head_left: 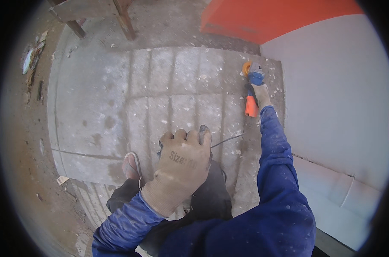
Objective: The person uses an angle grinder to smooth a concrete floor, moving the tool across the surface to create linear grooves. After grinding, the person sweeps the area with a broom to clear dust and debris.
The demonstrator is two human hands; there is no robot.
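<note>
Out ahead on the right, my right hand (262,94), in a beige and dark work glove, grips an angle grinder. The angle grinder (257,78) has a blue and grey head, an orange rear body and a yellow-orange disc or guard (246,68) on its left side. My left hand (182,165), gloved the same way, is held close in front of my body with its back up and fingers curled. A dark cord (228,139) comes out from beside its thumb side toward the grinder. What those fingers close on is hidden.
Pale chips and dust lie over the grooved concrete slab (153,73). A grey wall (331,85) with an orange section (280,17) rises on the right. Wooden legs (123,21) of a stand are at the far left. My sandalled foot (131,166) is below, beside bare dirt (25,171).
</note>
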